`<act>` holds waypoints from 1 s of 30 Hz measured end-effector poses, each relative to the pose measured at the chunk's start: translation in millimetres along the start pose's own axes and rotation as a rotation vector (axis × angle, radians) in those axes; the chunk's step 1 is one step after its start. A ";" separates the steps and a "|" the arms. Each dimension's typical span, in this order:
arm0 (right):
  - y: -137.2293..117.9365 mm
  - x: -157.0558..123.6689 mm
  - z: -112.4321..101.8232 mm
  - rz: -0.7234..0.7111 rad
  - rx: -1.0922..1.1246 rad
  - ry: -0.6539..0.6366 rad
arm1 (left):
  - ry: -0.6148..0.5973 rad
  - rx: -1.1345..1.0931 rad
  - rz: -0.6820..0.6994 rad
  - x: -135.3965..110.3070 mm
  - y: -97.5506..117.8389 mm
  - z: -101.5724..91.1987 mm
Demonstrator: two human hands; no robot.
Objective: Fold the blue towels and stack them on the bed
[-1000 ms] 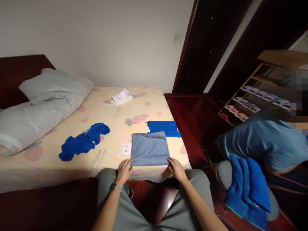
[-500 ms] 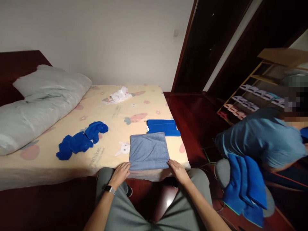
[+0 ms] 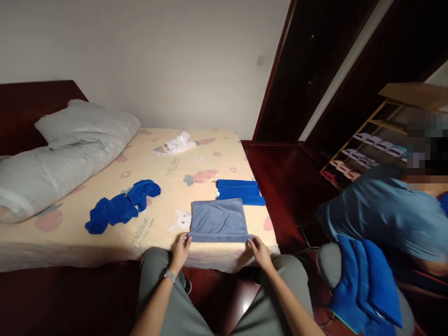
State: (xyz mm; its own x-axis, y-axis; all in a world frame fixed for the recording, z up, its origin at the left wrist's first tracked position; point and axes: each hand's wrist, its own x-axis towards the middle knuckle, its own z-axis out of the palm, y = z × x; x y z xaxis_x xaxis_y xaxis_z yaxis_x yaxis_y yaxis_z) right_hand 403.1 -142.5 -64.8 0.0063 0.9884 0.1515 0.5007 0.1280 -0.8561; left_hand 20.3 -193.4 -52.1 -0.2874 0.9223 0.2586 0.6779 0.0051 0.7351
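Observation:
A grey-blue towel (image 3: 219,217) lies flat near the bed's front edge, with a narrow folded strip along its near side. My left hand (image 3: 181,249) pinches the near left corner of that strip. At the near right corner, my right hand (image 3: 259,252) grips the other end of it between thumb and fingers. Just behind the towel is a folded bright blue cloth (image 3: 240,190) with a small white tag. Crumpled blue cloths (image 3: 121,209) lie to the left on the bed.
The bed (image 3: 168,200) has a patterned sheet, a grey quilt (image 3: 77,140) at left and a white plastic bag (image 3: 180,142) at the back. To the right, a person in a blue shirt (image 3: 381,205) sits beside blue cloths (image 3: 371,280) on a grey stool. A shoe rack (image 3: 364,140) stands beyond.
The towel's near edge has been turned up into a narrow strip, with both hands now pinching its ends. The view has shifted slightly. The person at right has moved a little.

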 end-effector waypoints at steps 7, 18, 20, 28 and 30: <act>-6.7 15.4 9.4 -0.104 -0.368 0.087 | -0.044 0.363 0.177 2.4 1.4 5.0; -23.1 14.9 4.4 -0.133 -0.719 0.016 | -0.022 0.538 0.256 4.5 9.3 -0.3; -27.0 12.2 3.4 -0.162 -0.708 0.057 | -0.038 0.547 0.275 0.9 13.8 -4.7; -61.6 -6.8 17.2 -0.431 -0.605 0.008 | -0.226 0.527 0.592 -14.5 67.2 5.1; -68.1 -11.1 31.8 -0.551 -0.626 -0.133 | -0.284 0.520 0.635 -16.0 78.4 18.3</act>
State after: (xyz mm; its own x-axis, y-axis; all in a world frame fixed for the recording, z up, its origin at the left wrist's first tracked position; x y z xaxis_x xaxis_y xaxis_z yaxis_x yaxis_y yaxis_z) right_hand 341.3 -159.5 -23.9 -0.4617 0.8042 0.3742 0.7899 0.5647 -0.2390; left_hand 90.5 -200.7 -10.1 0.3827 0.8718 0.3057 0.8960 -0.4308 0.1071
